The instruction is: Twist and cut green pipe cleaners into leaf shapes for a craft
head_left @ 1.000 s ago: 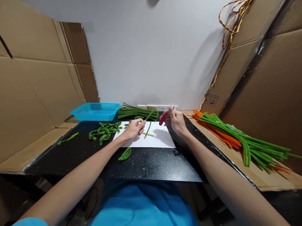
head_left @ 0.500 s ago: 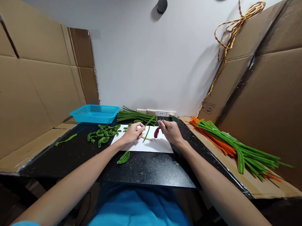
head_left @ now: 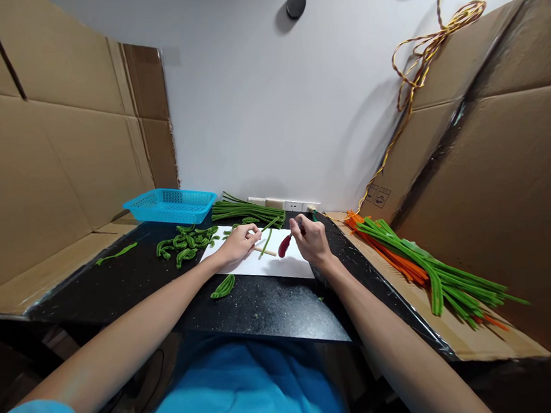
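My left hand (head_left: pixel 237 243) rests on a white sheet (head_left: pixel 282 264), fingers pinched on a thin wooden stick (head_left: pixel 267 251) with a green pipe cleaner (head_left: pixel 267 241) across it. My right hand (head_left: pixel 310 239) is closed around a small tool with a red handle (head_left: pixel 284 245), its tip pointing down toward the sheet beside the stick. Both hands sit close together over the sheet on the black counter (head_left: pixel 261 301).
A pile of short curled green pieces (head_left: pixel 186 241) lies left of the sheet, one more (head_left: pixel 224 286) near the front. A blue basket (head_left: pixel 170 205) stands at back left, a bundle of green pipe cleaners (head_left: pixel 248 212) behind. Green and orange pipe cleaners (head_left: pixel 424 261) lie on cardboard at right.
My right hand has come down with the red-handled tool from above the sheet to beside the stick. The left hand has stayed on the stick. The view shifted slightly.
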`<action>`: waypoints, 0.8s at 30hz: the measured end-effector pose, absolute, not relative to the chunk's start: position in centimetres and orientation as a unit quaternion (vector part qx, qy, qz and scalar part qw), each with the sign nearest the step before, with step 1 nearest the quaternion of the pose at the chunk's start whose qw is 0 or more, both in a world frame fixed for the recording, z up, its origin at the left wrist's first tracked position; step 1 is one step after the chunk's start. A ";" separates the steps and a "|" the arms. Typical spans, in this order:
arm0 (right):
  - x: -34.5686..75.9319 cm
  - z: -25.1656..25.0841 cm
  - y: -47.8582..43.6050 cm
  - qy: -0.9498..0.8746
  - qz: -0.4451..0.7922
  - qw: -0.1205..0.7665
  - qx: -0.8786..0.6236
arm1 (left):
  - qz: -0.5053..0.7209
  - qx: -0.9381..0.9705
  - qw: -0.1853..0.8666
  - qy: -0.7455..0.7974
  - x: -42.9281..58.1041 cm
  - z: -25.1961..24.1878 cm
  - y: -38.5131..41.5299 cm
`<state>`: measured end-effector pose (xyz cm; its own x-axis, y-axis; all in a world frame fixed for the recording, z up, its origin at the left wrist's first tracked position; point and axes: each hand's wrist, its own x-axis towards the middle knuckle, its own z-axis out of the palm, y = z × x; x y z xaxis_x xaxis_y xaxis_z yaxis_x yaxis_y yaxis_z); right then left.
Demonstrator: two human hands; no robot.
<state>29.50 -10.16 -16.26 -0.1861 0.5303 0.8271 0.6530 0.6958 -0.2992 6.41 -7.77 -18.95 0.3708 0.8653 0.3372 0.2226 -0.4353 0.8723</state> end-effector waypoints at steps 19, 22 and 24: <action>29.1 -16.4 -9.6 -0.798 0.074 0.445 -0.400 | 0.414 0.739 0.381 0.371 6.5 -19.0 -7.9; 29.1 -16.1 -9.7 -0.809 0.090 0.423 -0.399 | 0.411 0.741 0.378 0.373 6.5 -18.9 -7.9; 29.1 -16.0 -9.8 -0.821 0.092 0.400 -0.398 | 0.408 0.744 0.375 0.375 6.5 -18.8 -8.0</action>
<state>29.12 -9.84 -15.96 -0.3634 0.7268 0.5828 0.5805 0.6660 -0.4685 6.52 -7.96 -18.83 0.3861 0.8631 0.3255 0.2522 -0.4382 0.8628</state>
